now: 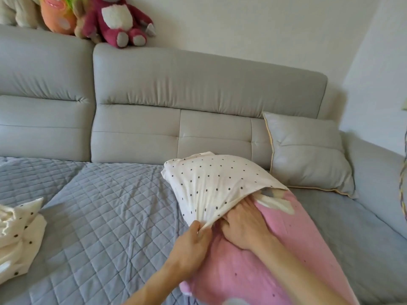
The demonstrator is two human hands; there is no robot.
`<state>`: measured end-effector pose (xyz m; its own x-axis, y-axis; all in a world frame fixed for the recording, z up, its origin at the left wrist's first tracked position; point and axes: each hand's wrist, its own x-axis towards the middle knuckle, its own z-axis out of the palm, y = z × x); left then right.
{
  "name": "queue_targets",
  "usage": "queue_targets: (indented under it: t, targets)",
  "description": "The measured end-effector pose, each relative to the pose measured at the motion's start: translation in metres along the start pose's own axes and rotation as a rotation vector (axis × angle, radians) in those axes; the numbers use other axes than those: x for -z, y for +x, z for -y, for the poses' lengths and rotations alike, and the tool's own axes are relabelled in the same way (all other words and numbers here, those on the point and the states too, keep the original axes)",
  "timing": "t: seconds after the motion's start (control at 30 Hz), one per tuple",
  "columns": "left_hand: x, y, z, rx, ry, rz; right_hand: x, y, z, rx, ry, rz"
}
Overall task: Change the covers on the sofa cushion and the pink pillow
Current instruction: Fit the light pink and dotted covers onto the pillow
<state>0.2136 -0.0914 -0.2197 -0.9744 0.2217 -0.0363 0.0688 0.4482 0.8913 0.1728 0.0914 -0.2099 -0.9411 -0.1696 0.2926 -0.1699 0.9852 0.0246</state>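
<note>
The pink pillow (259, 260) lies on the sofa seat, pointing away from me. A white cover with dark dots (215, 183) is drawn over its far end, the open edge bunched near my hands. My left hand (191, 245) pinches the cover's edge. My right hand (244, 221) lies on the pink pillow with its fingers tucked under the cover's opening; its fingertips are hidden. A grey sofa cushion with yellow piping (308, 150) leans against the backrest at the right.
A second white dotted cover (17, 234) lies crumpled at the left edge of the quilted grey seat cover (99, 205). Plush toys (119, 18) sit on top of the grey backrest. The sofa arm rises at the right.
</note>
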Motion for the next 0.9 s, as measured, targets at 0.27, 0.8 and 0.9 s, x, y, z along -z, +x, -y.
queue_targets:
  t: [0.27,0.8,0.9]
  targets:
    - [0.012,0.004,0.01,-0.043,0.572,0.082,0.026,-0.074,-0.038,0.099,0.437,-0.332]
    - [-0.023,0.104,-0.179,-0.468,1.391,-0.226,0.012,-0.081,-0.167,-0.798,0.997,0.171]
    - [-0.07,0.135,-0.189,-0.6,1.363,-0.022,0.01,-0.076,-0.163,-0.788,1.068,0.136]
